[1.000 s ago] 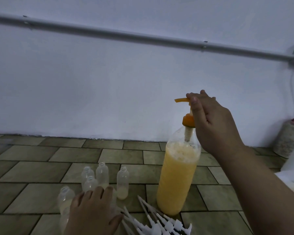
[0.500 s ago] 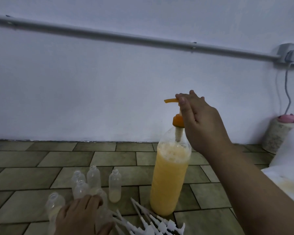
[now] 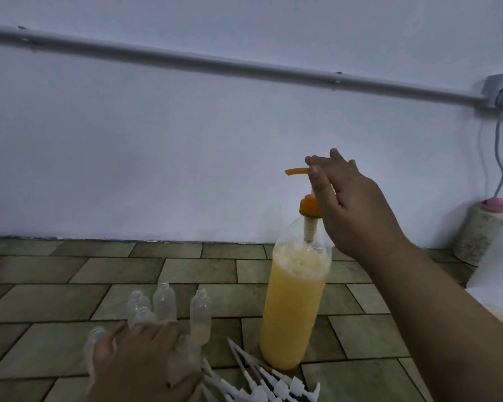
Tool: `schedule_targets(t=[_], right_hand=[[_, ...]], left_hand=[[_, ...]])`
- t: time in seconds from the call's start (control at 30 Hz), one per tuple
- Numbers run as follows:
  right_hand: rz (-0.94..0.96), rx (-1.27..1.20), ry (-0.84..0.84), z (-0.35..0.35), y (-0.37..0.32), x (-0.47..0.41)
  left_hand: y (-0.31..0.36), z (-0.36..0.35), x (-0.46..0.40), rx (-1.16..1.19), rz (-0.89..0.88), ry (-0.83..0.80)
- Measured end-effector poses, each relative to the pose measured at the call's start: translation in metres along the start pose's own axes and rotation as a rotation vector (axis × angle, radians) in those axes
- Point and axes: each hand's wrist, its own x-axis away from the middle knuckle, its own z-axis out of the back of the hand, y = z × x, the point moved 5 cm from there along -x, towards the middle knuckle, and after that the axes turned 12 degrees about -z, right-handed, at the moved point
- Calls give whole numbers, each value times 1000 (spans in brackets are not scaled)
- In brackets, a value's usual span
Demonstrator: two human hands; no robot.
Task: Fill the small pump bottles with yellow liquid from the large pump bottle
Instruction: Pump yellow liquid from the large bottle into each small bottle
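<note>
The tall clear plastic bottle of yellow liquid point(image 3: 294, 309) stands on the tiled floor point(image 3: 70, 285), right of the small clear bottles point(image 3: 163, 300). Your right hand point(image 3: 352, 210) pinches its orange pump head point(image 3: 298, 171); your left hand point(image 3: 140, 364) rests spread-fingered over the near small bottles.

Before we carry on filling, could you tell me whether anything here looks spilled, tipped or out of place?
Nothing looks spilled. The large pump bottle and small bottles stand upright on the tiled floor. The white pump tops lie loose in a heap beside them.
</note>
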Motion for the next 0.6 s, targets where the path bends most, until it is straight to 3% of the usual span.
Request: schedule_targets(t=[0.07,0.1,0.17,0.27,0.37,0.47,0.6], right_hand=[[7,21,-6,-1,3,-1],[14,23,-8,-1,4,-1],[29,22,-4,-1,3,0],[50,30,3,0,1,-1],[66,20,3,1,1,0],[67,8,12,0,2,1],[59,0,31,-1,3,1]], left_hand=[[1,21,-16,164,49,171],[0,23,-21,418,82,139],[-13,24,-32,687,168,266],[-6,54,-64,1052,56,396],[-3,46,-101,1288,67,403],[11,34,-127,1280,62,330],[32,27,-143,959,-29,286]])
